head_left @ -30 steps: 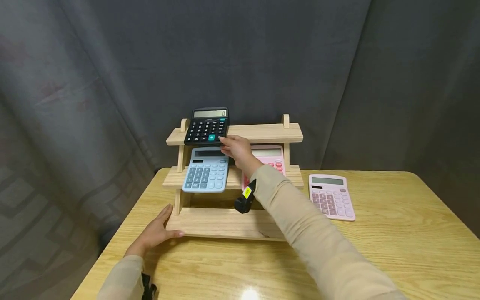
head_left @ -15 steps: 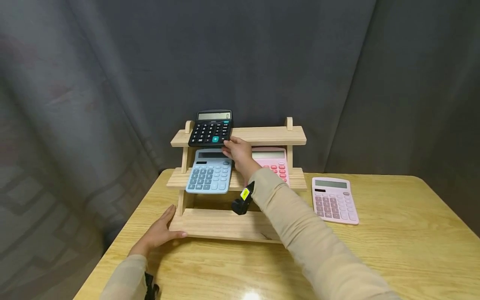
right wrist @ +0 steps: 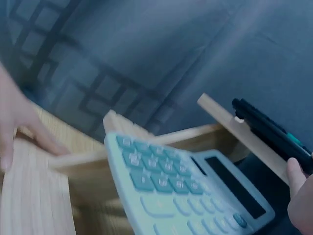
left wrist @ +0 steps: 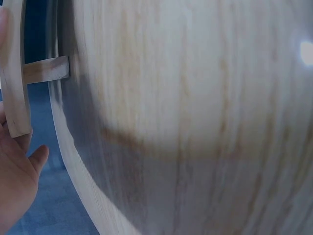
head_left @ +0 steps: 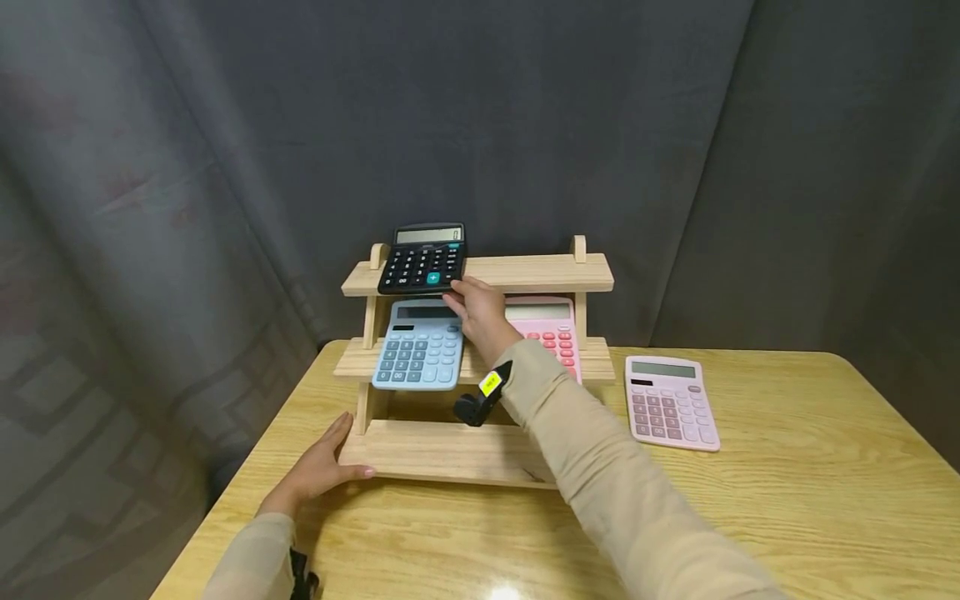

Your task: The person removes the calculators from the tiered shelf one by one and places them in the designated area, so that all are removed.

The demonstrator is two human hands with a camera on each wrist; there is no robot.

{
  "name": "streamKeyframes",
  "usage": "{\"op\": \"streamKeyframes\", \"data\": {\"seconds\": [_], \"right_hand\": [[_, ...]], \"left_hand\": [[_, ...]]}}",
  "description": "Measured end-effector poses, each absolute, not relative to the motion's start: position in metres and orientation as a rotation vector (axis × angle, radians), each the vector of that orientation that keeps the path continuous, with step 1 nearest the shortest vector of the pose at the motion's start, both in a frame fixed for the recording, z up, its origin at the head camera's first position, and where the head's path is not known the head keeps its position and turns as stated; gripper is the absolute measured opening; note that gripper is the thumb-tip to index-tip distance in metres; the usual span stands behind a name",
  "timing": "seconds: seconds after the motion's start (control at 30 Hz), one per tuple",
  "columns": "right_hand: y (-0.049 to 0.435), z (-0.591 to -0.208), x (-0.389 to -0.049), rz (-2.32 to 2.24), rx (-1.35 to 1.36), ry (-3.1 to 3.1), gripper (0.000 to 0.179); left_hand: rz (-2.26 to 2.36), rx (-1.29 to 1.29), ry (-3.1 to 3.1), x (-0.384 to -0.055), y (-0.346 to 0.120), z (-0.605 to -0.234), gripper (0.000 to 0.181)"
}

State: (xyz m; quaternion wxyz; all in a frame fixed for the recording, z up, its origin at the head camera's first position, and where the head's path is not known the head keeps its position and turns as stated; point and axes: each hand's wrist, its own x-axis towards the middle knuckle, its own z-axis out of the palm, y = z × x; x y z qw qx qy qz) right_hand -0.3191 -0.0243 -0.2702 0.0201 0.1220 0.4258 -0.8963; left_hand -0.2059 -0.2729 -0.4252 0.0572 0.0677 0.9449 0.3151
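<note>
A black calculator (head_left: 423,260) lies tilted on the top left of a three-tier wooden shelf (head_left: 540,271), its display showing 0. My right hand (head_left: 483,312) is at its lower right corner, pinching the front edge; in the right wrist view the thumb (right wrist: 296,174) shows beside the top board. Below it, a light blue calculator (head_left: 418,346) leans on the middle tier. A pink calculator (head_left: 536,310) on the same tier is partly hidden behind my right wrist. My left hand (head_left: 318,467) grips the left end of the bottom board (head_left: 450,450), thumb along its front edge.
A pale pink calculator (head_left: 671,404) lies on the wooden table (head_left: 795,433) to the right of the shelf. Dark grey curtains (head_left: 525,125) hang behind and at the left. My right sleeve (head_left: 600,458) crosses in front of the shelf's right side.
The head view has shifted slightly, so everything appears a little further right and lower. My right hand stays at the black calculator's corner, its wrist turned slightly. My left hand keeps its place.
</note>
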Motion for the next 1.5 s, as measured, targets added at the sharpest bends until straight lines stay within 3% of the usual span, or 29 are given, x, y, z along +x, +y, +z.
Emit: {"op": "streamKeyframes", "data": {"seconds": [1.5], "right_hand": [[0.040, -0.260, -0.268, -2.959, 0.287, 0.888, 0.039]], "left_hand": [[0.972, 0.257, 2.879, -0.210, -0.268, -0.426, 0.107]]}}
